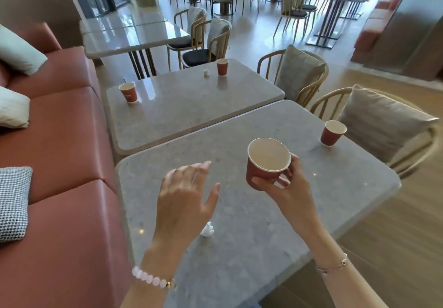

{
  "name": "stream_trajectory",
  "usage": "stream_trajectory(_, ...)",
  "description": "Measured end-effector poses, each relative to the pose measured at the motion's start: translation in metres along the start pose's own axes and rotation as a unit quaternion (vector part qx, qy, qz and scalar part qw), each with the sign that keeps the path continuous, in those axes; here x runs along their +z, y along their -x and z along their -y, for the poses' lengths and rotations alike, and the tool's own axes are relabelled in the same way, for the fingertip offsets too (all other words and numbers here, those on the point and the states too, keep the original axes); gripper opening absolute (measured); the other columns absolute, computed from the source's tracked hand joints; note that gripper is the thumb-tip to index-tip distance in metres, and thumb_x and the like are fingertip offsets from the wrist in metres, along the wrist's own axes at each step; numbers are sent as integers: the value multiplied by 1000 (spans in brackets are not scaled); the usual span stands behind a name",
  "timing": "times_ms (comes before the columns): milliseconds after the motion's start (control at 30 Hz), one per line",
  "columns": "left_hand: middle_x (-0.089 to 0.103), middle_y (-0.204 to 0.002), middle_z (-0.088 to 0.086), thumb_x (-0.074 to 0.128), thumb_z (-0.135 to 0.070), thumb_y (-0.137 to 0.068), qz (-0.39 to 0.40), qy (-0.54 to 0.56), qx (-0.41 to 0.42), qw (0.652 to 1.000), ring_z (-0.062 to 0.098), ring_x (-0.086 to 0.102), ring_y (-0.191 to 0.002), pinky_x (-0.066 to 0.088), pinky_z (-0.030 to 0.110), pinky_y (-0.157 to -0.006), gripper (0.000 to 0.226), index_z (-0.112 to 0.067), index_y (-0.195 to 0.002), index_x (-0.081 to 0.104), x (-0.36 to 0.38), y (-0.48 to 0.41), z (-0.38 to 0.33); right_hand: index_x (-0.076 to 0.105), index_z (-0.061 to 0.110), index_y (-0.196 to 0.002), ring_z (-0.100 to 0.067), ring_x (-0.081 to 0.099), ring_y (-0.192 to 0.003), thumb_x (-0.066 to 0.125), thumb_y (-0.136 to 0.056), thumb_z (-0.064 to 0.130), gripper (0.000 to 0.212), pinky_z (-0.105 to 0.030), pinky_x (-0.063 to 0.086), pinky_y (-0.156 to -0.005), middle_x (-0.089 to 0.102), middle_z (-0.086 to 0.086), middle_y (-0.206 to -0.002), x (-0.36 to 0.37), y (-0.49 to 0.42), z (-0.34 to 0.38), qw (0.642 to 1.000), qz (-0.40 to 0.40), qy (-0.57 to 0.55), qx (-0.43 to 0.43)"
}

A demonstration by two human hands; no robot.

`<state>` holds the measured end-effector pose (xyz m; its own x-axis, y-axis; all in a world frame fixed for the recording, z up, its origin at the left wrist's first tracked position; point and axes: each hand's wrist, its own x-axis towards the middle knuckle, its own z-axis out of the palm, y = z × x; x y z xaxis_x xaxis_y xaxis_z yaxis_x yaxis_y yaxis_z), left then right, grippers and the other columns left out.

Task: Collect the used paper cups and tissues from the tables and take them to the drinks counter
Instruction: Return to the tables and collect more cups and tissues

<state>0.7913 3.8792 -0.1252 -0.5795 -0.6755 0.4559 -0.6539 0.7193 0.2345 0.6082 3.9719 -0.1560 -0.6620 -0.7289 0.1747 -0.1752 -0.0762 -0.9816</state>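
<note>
My right hand (291, 187) grips a red paper cup (265, 163) and holds it above the near grey table (263, 235), tilted toward me so its pale inside shows. My left hand (185, 197) hovers over the same table with fingers spread and nothing in it. A crumpled white tissue (207, 229) lies on the table just below that hand. Another red cup (332, 132) stands at the near table's far right corner. On the second table (182, 111) stand two red cups (129, 92) (222, 66), with a small tissue ball (206, 72) beside the far one.
A red-brown bench sofa (60, 163) with cushions runs along the left. Wooden chairs with grey cushions (383, 125) (297, 72) stand on the right of the tables. A third table (129, 36) lies further back, then more tables and chairs across the room.
</note>
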Motion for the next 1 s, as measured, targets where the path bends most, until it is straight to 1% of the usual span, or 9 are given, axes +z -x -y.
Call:
stream_trajectory(100, 69, -101, 5, 42, -39, -85, -4, 6, 13, 1000, 29, 65, -91, 50, 43, -84, 46, -10, -112, 65, 6, 2, -12, 50, 41, -110, 6, 60, -96, 87, -61, 17, 66, -11, 48, -77, 63, 22, -104, -16, 7, -3, 1000, -18, 26, 2)
stream_trajectory(333, 69, -104, 4, 42, -41, -85, 16, 27, 49, 998, 28, 64, -94, 51, 44, -85, 46, -12, -113, 64, 25, -3, -49, 46, 44, -110, 12, 55, -100, 86, -63, 17, 67, -7, 47, -77, 56, 29, -109, -59, 5, -8, 997, -50, 55, 3)
stream_trajectory(500, 69, -103, 4, 43, -41, -85, 24, 30, 61, 997, 28, 64, -93, 51, 43, -85, 45, -12, -113, 64, 45, -19, -93, 43, 32, -124, -1, 56, -108, 84, -63, 25, 74, -17, 50, -86, 56, 15, -118, -104, -8, -12, 996, -58, 68, 16)
stream_trajectory(567, 69, -103, 4, 49, -39, -85, 23, 34, 67, 997, 28, 65, -93, 51, 44, -85, 42, -12, -113, 65, 54, -26, -115, 42, 29, -127, -3, 55, -108, 84, -61, 30, 78, -17, 48, -87, 55, 17, -119, -125, -14, -12, 995, -63, 72, 19)
stream_trajectory(667, 69, -104, 5, 59, -34, -82, 26, 35, 73, 996, 28, 65, -93, 52, 44, -85, 39, -12, -113, 65, 70, -39, -150, 40, 31, -126, 2, 54, -105, 79, -55, 43, 82, -14, 46, -85, 50, 27, -115, -161, -24, -13, 994, -69, 76, 26)
stream_trajectory(733, 69, -104, 5, 68, -31, -81, 30, 35, 73, 996, 28, 65, -94, 51, 45, -85, 38, -11, -114, 65, 81, -48, -175, 41, 29, -126, 7, 53, -104, 83, -60, 33, 78, -11, 46, -84, 51, 29, -115, -187, -31, -16, 994, -75, 77, 30)
stream_trajectory(800, 70, -104, 7, 72, -29, -77, 37, 39, 72, 996, 30, 66, -94, 52, 46, -85, 41, -10, -113, 65, 92, -57, -201, 43, 25, -128, 4, 54, -106, 84, -64, 22, 75, -10, 46, -83, 53, 23, -117, -212, -36, -21, 993, -82, 82, 29)
stream_trajectory(867, 70, -105, 8, 72, -29, -76, 41, 43, 76, 995, 30, 66, -94, 52, 47, -85, 43, -10, -113, 66, 103, -65, -225, 43, 21, -130, 0, 53, -107, 84, -65, 20, 76, -11, 45, -84, 53, 17, -120, -236, -41, -25, 991, -89, 91, 32)
stream_trajectory(1000, 70, -105, 10, 71, -31, -76, 40, 49, 86, 994, 31, 67, -95, 51, 48, -85, 44, -9, -113, 65, 121, -79, -265, 44, 24, -126, 2, 53, -106, 85, -65, 20, 74, -4, 46, -79, 50, 26, -115, -277, -48, -30, 990, -94, 94, 39)
